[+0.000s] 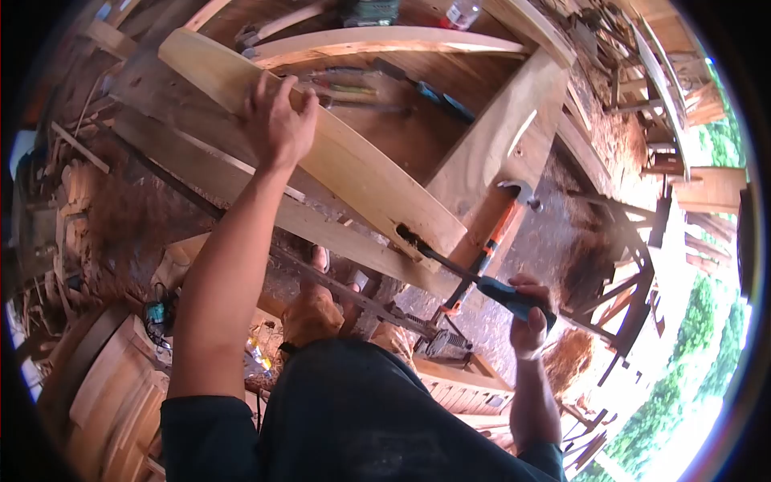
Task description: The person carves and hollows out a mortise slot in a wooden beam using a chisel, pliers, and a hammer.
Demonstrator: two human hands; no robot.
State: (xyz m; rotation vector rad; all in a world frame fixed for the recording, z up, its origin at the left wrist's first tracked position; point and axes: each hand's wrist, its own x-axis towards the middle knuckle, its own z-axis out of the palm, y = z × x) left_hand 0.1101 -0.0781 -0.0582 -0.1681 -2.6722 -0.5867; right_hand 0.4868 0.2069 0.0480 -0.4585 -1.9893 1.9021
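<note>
Board: left hand, fingers parted and bent, rests toward its far-left end. Tool reaches across the hammer to its near-right end, handle gripped by the right hand's closed fingers.

The long board is smooth, pale matt wood, while the hammer's head is shiny metal.

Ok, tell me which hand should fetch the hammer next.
Right, probably: the right hand is nearer the hammer, though it holds the blue-handled tool. The left hand lies farther off on the board.
</note>
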